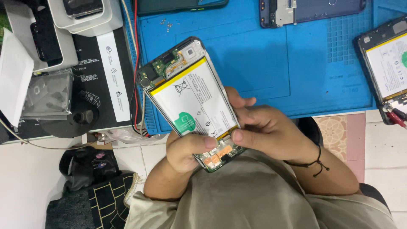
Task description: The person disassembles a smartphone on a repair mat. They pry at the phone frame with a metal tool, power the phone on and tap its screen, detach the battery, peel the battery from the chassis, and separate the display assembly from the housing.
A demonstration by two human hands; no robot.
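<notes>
Bright even overhead light, soft shadow on the blue mat (263, 63), mild glare, sharp focus throughout

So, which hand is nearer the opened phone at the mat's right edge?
Right. Both grip the held phone: right hand below-left of the opened phone, left hand farther left.

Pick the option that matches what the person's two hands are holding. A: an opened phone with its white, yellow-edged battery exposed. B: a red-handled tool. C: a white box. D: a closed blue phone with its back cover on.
A: both hands, the left hand and the right hand, grip the opened phone with its white, yellow-edged battery and circuit boards exposed, above the blue work mat.
</notes>
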